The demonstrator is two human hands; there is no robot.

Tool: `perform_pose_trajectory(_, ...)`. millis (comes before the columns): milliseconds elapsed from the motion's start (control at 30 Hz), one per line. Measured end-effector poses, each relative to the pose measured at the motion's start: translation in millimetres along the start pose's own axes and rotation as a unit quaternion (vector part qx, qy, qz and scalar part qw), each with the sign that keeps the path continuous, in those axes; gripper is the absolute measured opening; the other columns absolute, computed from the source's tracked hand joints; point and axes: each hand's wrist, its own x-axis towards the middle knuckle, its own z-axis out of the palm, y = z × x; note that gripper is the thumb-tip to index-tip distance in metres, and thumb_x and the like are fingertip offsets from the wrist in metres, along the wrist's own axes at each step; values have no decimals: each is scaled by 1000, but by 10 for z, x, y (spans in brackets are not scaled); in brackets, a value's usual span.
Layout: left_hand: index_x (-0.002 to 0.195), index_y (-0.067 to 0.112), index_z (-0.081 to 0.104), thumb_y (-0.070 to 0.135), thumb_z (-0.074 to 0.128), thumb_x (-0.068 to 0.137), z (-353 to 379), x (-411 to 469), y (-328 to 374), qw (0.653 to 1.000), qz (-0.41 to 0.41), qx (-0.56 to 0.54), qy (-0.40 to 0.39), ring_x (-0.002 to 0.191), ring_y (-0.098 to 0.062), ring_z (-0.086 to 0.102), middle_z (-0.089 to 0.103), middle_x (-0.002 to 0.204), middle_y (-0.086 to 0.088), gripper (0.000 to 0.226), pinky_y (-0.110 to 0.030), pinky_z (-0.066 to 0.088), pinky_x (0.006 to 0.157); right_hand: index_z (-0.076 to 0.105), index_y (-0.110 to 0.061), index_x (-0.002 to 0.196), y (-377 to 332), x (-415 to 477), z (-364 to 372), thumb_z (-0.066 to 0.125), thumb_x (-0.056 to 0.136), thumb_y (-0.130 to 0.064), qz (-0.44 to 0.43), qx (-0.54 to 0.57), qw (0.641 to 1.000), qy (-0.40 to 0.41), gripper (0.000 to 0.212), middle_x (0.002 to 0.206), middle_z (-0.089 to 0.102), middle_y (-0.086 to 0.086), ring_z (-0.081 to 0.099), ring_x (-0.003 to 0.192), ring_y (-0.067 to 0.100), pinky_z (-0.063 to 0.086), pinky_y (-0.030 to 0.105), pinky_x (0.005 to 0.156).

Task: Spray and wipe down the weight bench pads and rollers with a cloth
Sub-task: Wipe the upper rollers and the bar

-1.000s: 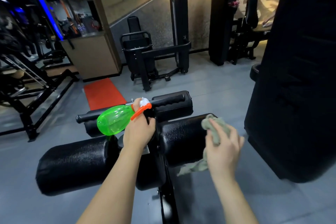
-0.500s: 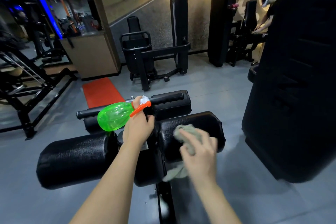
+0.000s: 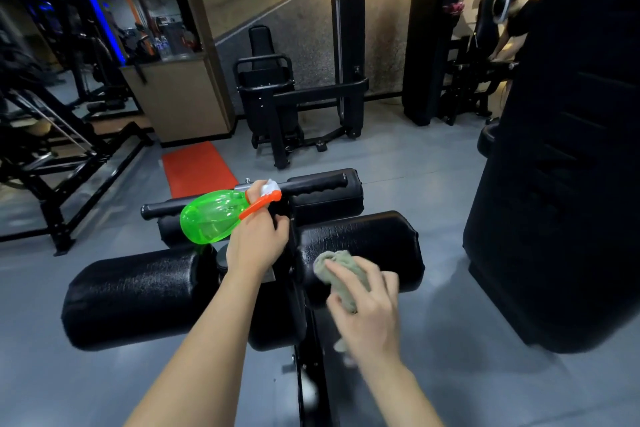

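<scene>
My right hand (image 3: 370, 315) holds the cloth (image 3: 337, 265) bunched under its fingers and presses it onto the roller (image 3: 374, 236) beneath my fingertips. The cloth is soft and limp, so I judge it best kept wadded, palm on top, as the wet vinyl looks slick. Beside it, my left hand (image 3: 258, 243) grips the bottle (image 3: 211, 215) by its neck — light plastic, I'd guess.

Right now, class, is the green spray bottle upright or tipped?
Tipped on its side: the spray bottle lies roughly level in the left hand, green body pointing left, orange trigger at the right end.
</scene>
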Motion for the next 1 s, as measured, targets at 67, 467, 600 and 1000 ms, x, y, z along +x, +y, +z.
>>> perform_pose_trajectory(67, 146, 23, 34, 22, 53, 95, 7, -3, 3, 1000, -1, -5, 2, 90, -38, 63, 23, 147, 19, 55, -38, 40, 69, 73, -35, 120, 203, 160, -120, 79, 73, -12, 46, -24, 997, 55, 53, 119, 61, -1, 51, 91, 28, 39, 22, 87)
perform_pose_trajectory(467, 142, 26, 30, 23, 54, 94, -16, -11, 61, 1000, 3, 0, 15, 93, -42, 64, 34, 147, 11, 54, -40, 41, 70, 70, -40, 122, -135, 58, 5, 80, 72, -12, 18, 35, 999, -7, 58, 126, 57, -5, 49, 96, 20, 52, 34, 87)
perform_pose_trajectory(600, 143, 22, 36, 23, 53, 95, -13, -25, 49, 1000, 2, 9, 8, 93, -40, 63, 22, 149, 18, 51, -44, 44, 72, 73, -35, 120, 71, 125, -93, 85, 67, -3, 53, 41, 998, 16, 63, 122, 56, 0, 53, 97, 25, 45, 23, 93)
perform_pose_trajectory(1000, 144, 22, 42, 26, 53, 95, -17, -8, 45, 1000, -4, 14, 11, 90, -37, 63, 14, 148, 20, 50, -40, 41, 69, 64, -16, 127, 51, 38, 30, 74, 81, -8, 156, 25, 977, 142, 48, 122, 45, 15, 54, 108, 36, 44, 42, 102)
